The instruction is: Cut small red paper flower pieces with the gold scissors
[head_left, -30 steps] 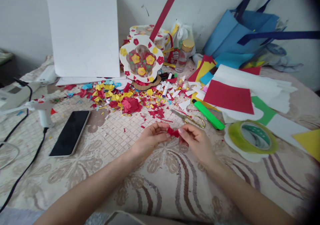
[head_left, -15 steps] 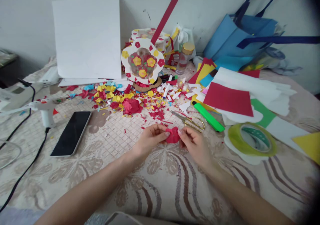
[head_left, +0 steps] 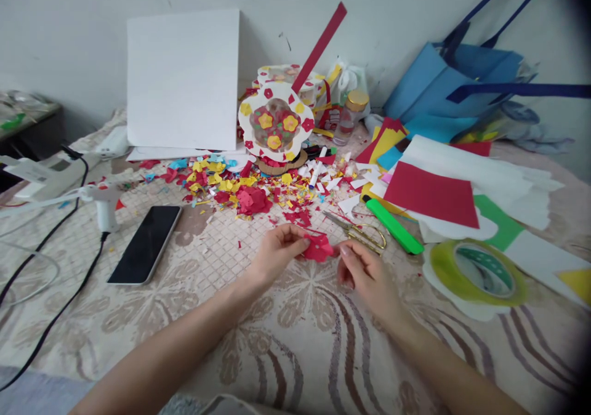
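A small red paper flower with lobed edges is held above the patterned tablecloth, in front of the scissors. My left hand pinches its left side between thumb and curled fingers. At the flower's right edge are the fingertips of my right hand, with thumb and index finger closed together and the other fingers curled under. Just behind lie gold-handled scissors, blades toward the left. A stack of red paper flowers sits farther back among the scraps.
Paper scraps cover the table's back. A decorated flower-shaped piece stands behind them. At left are a phone and a glue gun. At right are a green cutter, a tape roll, red paper and a blue bag.
My right thumb has come off the flower's face and the right hand has drawn slightly away to its right edge. The left hand keeps its pinch. The whole view has shifted slightly.
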Demonstrator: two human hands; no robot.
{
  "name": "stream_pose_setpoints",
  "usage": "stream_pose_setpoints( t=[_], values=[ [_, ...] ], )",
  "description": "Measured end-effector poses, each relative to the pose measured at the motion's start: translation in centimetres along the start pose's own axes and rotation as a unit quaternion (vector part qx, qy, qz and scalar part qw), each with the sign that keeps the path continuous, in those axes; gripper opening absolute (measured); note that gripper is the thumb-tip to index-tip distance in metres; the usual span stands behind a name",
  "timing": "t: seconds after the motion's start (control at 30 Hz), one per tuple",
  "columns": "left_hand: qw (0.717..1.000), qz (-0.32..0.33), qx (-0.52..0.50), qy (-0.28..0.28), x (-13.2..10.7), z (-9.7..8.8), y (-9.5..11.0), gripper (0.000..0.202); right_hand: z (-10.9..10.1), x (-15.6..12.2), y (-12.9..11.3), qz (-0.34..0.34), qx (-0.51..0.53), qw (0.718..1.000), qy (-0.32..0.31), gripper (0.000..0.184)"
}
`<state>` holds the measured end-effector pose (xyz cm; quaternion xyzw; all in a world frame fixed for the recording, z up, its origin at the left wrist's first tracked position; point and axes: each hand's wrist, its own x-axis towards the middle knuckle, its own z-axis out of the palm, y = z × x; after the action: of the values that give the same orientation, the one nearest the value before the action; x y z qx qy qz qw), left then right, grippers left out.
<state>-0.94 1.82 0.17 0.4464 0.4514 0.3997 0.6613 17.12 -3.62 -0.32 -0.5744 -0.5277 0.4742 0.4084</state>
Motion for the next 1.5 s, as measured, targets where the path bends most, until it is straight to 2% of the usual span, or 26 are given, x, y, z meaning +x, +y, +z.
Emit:
stream_pose_setpoints(
  t=[0.07,0.13,0.23,0.3,0.37,0.47,0.53,0.6,0.67,0.77,0.87,0.93,1.03,1.07,1.23,1.3,1.33,1.4,1.5],
  values=[
    [0.997,0.047,0.038,0.042,0.8,-1.6,1.2,0.020,0.0,-0.1,-0.1,-0.010,-0.002,1.000,-0.001,0.029],
    [0.980,0.118,0.096,0.125,2.0,-4.0,2.5,0.018,0.0,-0.1,-0.2,-0.011,-0.001,1.000,-0.015,0.027],
    [0.930,0.199,0.214,0.223,4.1,-7.8,3.9,0.016,0.1,-0.2,0.0,-0.008,-0.007,0.999,-0.037,0.025],
    [0.902,0.202,0.286,0.254,5.2,-9.7,4.3,0.015,0.3,-0.3,0.1,-0.012,-0.020,0.999,-0.045,0.025],
    [0.869,0.193,0.364,0.275,5.8,-10.6,4.3,0.014,0.4,-0.4,0.1,-0.019,-0.034,0.998,-0.053,0.024],
    [0.796,0.252,0.456,0.309,5.8,-10.1,4.0,0.019,0.3,-0.3,0.2,-0.025,-0.044,0.997,-0.056,0.022],
    [0.757,0.307,0.488,0.307,5.4,-9.2,3.8,0.019,0.2,-0.3,0.3,-0.031,-0.045,0.997,-0.052,0.021],
    [0.735,0.340,0.534,0.243,5.1,-8.4,3.4,0.019,0.1,-0.2,0.3,-0.040,-0.046,0.997,-0.048,0.022],
    [0.722,0.328,0.582,0.179,5.2,-8.1,2.9,0.020,0.1,-0.2,0.4,-0.047,-0.046,0.997,-0.051,0.023],
    [0.720,0.277,0.624,0.126,6.0,-8.5,2.1,0.023,0.3,-0.3,0.4,-0.063,-0.056,0.995,-0.058,0.023],
    [0.720,0.279,0.623,0.128,6.4,-9.0,1.6,0.024,0.1,-0.2,0.1,-0.104,-0.104,0.988,-0.047,0.021],
    [0.709,0.305,0.618,0.153,6.1,-8.9,1.7,0.024,-0.7,0.1,-0.4,-0.143,-0.148,0.978,-0.028,0.020],
    [0.693,0.354,0.594,0.204,5.1,-8.5,2.2,0.024,-3.5,1.0,-1.5,-0.191,-0.233,0.953,0.036,0.018],
    [0.688,0.367,0.586,0.220,4.7,-8.3,2.4,0.023,-5.1,1.4,-1.9,-0.198,-0.271,0.939,0.081,0.018],
    [0.693,0.385,0.566,0.228,3.7,-7.7,3.0,0.021,-15.3,3.9,-2.7,-0.181,-0.490,0.833,0.181,0.017],
    [0.696,0.388,0.562,0.222,3.6,-7.6,3.0,0.021,-19.0,4.8,-1.9,-0.147,-0.566,0.797,0.153,0.028],
    [0.697,0.389,0.561,0.220,3.7,-7.5,2.9,0.021,-20.5,5.2,-1.4,-0.127,-0.589,0.788,0.126,0.034],
    [0.699,0.390,0.558,0.218,3.7,-7.5,2.7,0.021,-22.6,5.9,-0.3,-0.075,-0.601,0.792,0.083,0.040],
    [0.705,0.386,0.553,0.218,3.8,-7.6,2.4,0.020,-24.1,6.4,1.1,-0.049,-0.596,0.799,0.052,0.043]
  ],
)
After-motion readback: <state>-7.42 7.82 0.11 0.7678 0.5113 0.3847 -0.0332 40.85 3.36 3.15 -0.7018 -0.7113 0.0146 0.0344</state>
